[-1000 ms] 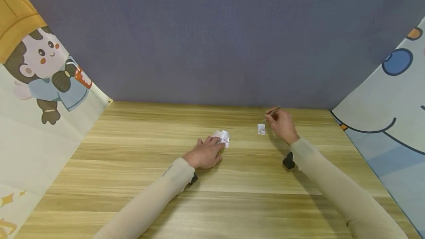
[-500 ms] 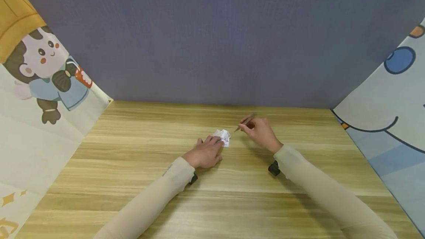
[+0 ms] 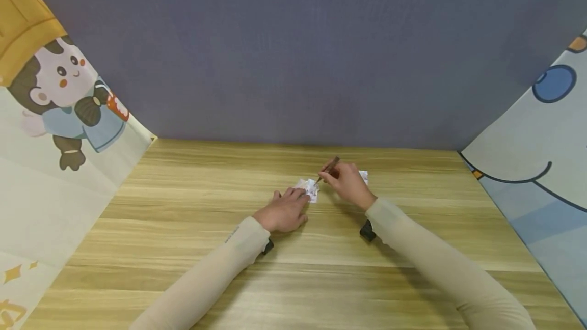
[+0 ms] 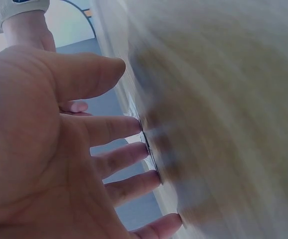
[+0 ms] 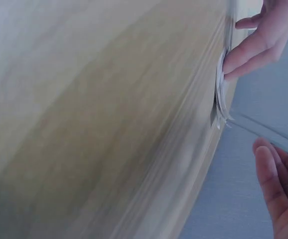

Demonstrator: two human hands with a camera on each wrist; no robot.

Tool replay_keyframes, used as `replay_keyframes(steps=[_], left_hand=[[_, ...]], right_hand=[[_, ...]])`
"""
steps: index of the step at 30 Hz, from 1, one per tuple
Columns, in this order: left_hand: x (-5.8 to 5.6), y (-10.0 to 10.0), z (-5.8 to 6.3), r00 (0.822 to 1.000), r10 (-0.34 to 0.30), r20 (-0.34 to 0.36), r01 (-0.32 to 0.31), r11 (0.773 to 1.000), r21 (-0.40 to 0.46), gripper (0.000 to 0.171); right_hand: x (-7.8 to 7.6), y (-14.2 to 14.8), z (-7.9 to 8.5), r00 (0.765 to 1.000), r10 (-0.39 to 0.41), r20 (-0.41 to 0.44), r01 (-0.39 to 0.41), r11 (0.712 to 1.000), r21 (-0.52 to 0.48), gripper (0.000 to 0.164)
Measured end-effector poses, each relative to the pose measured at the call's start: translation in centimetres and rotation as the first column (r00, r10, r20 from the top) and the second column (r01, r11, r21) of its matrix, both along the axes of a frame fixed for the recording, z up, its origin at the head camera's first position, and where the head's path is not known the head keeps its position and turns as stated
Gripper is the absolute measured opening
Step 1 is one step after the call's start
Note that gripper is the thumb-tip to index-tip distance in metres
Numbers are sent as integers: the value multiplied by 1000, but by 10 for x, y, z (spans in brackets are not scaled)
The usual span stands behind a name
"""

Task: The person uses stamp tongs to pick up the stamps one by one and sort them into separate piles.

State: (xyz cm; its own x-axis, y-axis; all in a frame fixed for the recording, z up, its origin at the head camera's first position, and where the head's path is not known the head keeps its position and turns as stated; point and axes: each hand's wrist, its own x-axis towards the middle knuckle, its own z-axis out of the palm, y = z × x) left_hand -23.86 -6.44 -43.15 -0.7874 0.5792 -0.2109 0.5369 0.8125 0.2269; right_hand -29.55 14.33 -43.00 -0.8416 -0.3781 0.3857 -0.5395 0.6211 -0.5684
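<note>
A small pile of white printed paper slips (image 3: 313, 195) lies mid-table. My left hand (image 3: 283, 211) rests on its near left side, fingers extended; in the left wrist view the fingertips (image 4: 153, 177) touch the slips' edge. With thumb and fingers my right hand (image 3: 350, 185) pinches metal tweezers (image 3: 327, 168), their tips at the pile's upper right. The right wrist view shows the two prongs apart beside the stacked slips (image 5: 220, 92); I cannot tell whether they grip one. A single slip (image 3: 364, 175) lies behind my right hand, partly hidden.
The slips lie on a wood-grain table (image 3: 220, 167). A dark grey-blue panel (image 3: 293, 65) rises at its back edge. Printed cartoon sheets flank it at left (image 3: 36, 177) and right (image 3: 541, 146). Black wrist devices (image 3: 367, 231) sit under both wrists.
My right hand has moved left with the tweezers, from beside the single slip to the pile. The single slip stays on the table. My left hand has kept its place.
</note>
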Motion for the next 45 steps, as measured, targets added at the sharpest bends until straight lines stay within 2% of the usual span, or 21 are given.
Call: replay_keyframes(steps=[4,11,21,29,35,45], left_hand=[[1,0,0,1000,-4,3,4,1000,-9,58],[4,0,-2,1000,-5,0,5,1000,-22,57],[10,-2,-1,1000,-7,3,7,1000,-6,57],[14,-2,0,1000,-16,11,16,1000,0,58],[16,-2,-1,1000,-17,15,17,1000,8,58],[21,-4,-1,1000,-30,9,30,1000,2,56]], right_hand=[[2,-1,-1,1000,6,-9,-6,1000,-14,9],[9,-3,-2,996,64,-58,-65,998,-18,5],[20,1,10,1000,24,-12,-25,999,-45,13],[20,-1,0,1000,-3,-4,3,1000,-22,8],[25,-3,1,1000,12,-27,-13,999,-31,8],[36,5,12,996,-42,-79,39,998,-46,9]])
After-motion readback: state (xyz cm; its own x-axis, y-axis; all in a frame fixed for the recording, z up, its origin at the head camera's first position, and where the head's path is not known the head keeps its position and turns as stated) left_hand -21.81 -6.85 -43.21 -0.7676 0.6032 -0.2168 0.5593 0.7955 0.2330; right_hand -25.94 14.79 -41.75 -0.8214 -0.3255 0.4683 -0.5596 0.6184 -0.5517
